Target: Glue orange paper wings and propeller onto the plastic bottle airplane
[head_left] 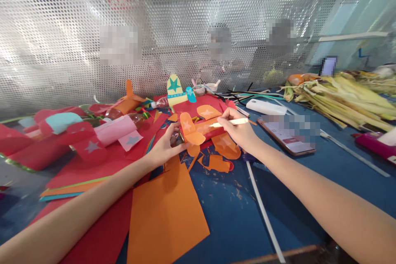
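An orange paper airplane with pale stars on its wings and tail lies in front of me on the blue table. My left hand is closed around its tail end, thumb below and fingers above, with a dark, shiny end partly hidden between them. Pinched in my right hand is a white marker pen, its tip at the orange body between the wings. Below the airplane are orange paper scraps. A large orange sheet spreads nearer to me, partly over red sheets.
Other paper airplanes, one pink and one yellow, stand left and behind. On the right are a phone, a white power-bank-like block, dried husks and a glue gun's white stick. Perforated silvery sheeting rises behind.
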`<state>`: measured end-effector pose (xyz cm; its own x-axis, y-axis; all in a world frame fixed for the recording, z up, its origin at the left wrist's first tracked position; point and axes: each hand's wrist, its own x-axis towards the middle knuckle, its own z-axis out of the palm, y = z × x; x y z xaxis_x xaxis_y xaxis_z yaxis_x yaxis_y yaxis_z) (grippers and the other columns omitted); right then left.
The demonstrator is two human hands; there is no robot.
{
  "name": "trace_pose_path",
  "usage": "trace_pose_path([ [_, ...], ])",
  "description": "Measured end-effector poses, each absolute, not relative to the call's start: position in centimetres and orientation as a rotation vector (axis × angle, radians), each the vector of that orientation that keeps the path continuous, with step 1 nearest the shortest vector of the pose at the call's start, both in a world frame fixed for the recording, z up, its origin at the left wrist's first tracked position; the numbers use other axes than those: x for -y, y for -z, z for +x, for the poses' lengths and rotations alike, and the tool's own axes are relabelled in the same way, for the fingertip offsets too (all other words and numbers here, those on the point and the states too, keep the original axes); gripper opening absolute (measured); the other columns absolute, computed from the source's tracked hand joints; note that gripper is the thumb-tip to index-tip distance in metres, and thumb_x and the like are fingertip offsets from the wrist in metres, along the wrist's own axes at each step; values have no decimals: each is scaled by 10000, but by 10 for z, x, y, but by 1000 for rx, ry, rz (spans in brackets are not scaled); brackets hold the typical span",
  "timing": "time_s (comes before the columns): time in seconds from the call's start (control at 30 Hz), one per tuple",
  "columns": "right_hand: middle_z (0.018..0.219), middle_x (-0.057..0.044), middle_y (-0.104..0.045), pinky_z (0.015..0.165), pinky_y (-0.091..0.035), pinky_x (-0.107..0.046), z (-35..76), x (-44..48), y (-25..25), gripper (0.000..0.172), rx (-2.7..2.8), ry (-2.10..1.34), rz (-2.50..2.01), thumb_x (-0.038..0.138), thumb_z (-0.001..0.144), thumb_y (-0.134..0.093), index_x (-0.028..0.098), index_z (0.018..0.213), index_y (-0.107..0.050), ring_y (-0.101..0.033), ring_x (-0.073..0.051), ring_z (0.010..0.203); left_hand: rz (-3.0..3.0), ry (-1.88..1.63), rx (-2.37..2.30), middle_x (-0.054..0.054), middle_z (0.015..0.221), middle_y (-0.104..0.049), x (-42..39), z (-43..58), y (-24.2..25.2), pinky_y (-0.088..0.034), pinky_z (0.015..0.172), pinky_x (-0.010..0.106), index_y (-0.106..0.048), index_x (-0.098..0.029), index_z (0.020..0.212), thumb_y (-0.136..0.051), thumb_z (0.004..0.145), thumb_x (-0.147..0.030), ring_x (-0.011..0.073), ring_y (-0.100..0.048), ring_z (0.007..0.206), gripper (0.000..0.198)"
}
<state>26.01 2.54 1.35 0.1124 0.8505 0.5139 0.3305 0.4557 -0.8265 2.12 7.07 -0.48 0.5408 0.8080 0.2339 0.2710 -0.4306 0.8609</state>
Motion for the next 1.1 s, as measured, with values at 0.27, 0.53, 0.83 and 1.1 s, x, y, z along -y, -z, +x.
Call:
trace_pose_path([
  [0.27, 526, 49, -483, 580, -377, -275, 265, -31, -13, 301, 1260, -618, -996, 462, 879, -472, 232, 685, -454, -476, -125, 531, 1893, -836, -860, 89, 1158, -538, -71, 21, 5, -520, 850, 334, -375, -197, 1207, -669, 761, -424, 221, -619, 1029, 580],
  [0.53, 558, 67, -481, 561, -348, -265, 267, -30, -13, 110, 1319, -624, -1015, 272, 767, -572, 228, 719, -483, -465, -116, 545, 1915, -821, -892, 81, 1138, -545, -69, 21, 4, -525, 840, 336, -383, -199, 1206, -661, 761, -447, 220, -627, 1005, 580],
  [0.83, 506, 65, -449, 537, -332, -266, 265, -28, -13, 205, 1392, -556, -1040, 269, 776, -531, 230, 612, -415, -426, -110, 505, 1887, -831, -864, 89, 1153, -547, -70, 22, 4, -523, 873, 363, -387, -206, 1194, -672, 754, -418, 240, -622, 1044, 566],
  [1.1, 525, 66, -434, 523, -323, -260, 266, -29, -11, 197, 1422, -514, -1066, 233, 761, -526, 230, 609, -402, -408, -105, 504, 1931, -836, -890, 67, 1111, -553, -71, 21, 5, -528, 804, 325, -385, -206, 1198, -669, 763, -430, 210, -620, 986, 565],
])
